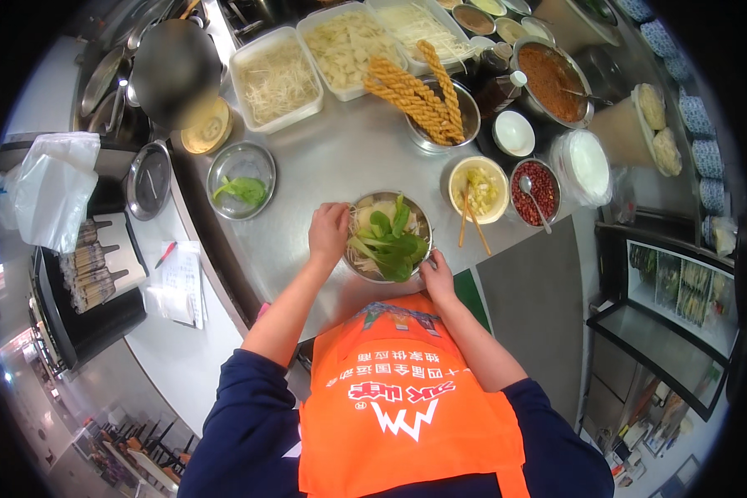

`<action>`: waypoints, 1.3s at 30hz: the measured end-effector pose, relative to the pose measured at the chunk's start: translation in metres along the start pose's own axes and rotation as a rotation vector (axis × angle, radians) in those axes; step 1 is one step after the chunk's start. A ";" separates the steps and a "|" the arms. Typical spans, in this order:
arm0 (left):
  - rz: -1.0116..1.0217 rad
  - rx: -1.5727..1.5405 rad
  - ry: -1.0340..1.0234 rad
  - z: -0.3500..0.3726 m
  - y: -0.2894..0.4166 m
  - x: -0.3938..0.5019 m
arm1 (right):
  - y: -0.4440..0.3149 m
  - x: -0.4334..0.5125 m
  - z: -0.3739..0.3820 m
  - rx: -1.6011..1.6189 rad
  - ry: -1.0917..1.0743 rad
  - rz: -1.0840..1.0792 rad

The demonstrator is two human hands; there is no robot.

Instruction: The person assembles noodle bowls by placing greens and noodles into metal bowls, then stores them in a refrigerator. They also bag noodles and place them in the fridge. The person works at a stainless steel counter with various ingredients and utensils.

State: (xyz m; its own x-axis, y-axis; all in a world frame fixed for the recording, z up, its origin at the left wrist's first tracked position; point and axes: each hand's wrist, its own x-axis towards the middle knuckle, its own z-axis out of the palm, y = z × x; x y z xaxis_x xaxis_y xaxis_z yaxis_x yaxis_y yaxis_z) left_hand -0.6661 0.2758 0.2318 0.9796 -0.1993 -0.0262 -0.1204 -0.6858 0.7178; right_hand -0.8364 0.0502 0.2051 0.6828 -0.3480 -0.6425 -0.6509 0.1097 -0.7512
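A round steel bowl [430,229] stands at the front edge of the steel counter, holding green leafy vegetables [391,246], bean sprouts [363,257] and pale slices. My left hand [329,231] is at the bowl's left rim, its fingers bent against the sprouts; whether they pinch any cannot be told. At the lower right rim, my right hand [437,274] holds the bowl's edge between thumb and fingers. To the left lies a steel plate [219,208] with a few green leaves [241,190] on it.
White tubs [316,106] of sprouts and slices line the back. Twisted fried dough [420,103] stands in a steel bowl. On the right are a cream tub [453,202] with chopsticks [465,218], a bowl of red peanuts [534,190] with a spoon, and a pan of reddish-brown paste [548,81].
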 end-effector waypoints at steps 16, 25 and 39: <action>-0.016 0.067 -0.009 0.006 0.020 -0.012 | 0.001 0.026 0.009 -0.139 0.220 -0.162; -0.085 0.072 -0.113 0.013 0.010 -0.005 | 0.004 0.032 0.002 -0.279 0.155 -0.126; -0.018 0.002 -0.123 -0.003 0.021 -0.016 | -0.012 0.012 0.006 0.056 0.255 -0.184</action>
State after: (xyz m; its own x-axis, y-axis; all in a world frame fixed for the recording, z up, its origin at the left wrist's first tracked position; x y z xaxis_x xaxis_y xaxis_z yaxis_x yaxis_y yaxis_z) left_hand -0.6841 0.2663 0.2492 0.9544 -0.2715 -0.1238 -0.1039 -0.6913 0.7150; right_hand -0.8182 0.0497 0.2055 0.6779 -0.5879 -0.4414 -0.4998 0.0717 -0.8631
